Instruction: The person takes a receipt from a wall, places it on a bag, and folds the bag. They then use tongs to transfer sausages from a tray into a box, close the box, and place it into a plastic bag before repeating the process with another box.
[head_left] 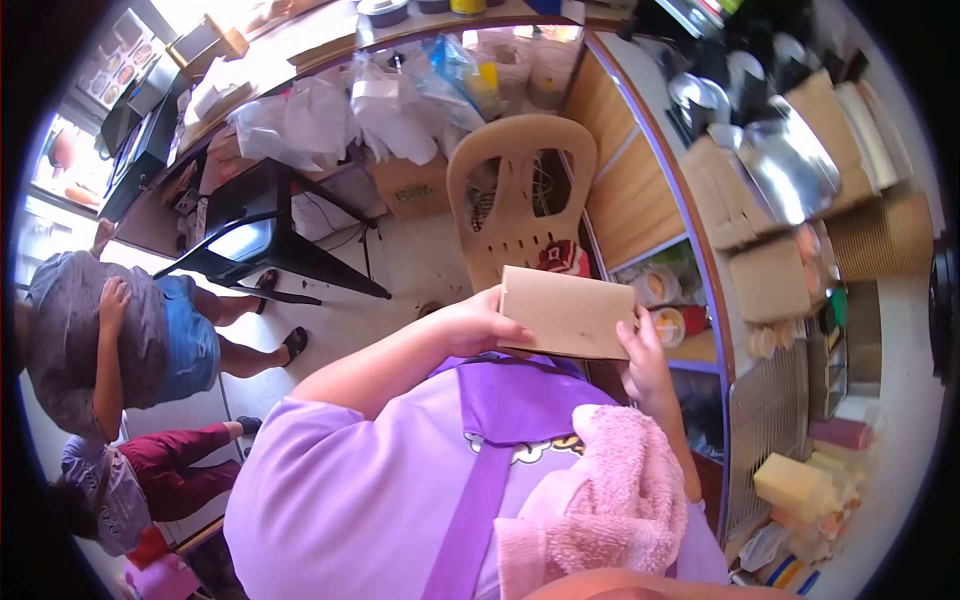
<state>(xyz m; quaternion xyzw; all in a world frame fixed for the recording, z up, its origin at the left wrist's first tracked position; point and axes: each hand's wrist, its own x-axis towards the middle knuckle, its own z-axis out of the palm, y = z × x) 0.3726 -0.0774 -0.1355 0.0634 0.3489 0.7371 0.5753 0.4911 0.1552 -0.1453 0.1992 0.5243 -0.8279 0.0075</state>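
Flat brown cardboard box (566, 312) at chest height, held between both hands. Left hand (478, 322) curls round its left edge; right hand (643, 362) pinches its right edge, fingers partly closed. Judgement: grip both short edges and keep the box level. Wood-panelled counter (625, 200) is close right of the right hand, beige plastic chair (520, 190) just beyond, open floor (400, 265) to the left.
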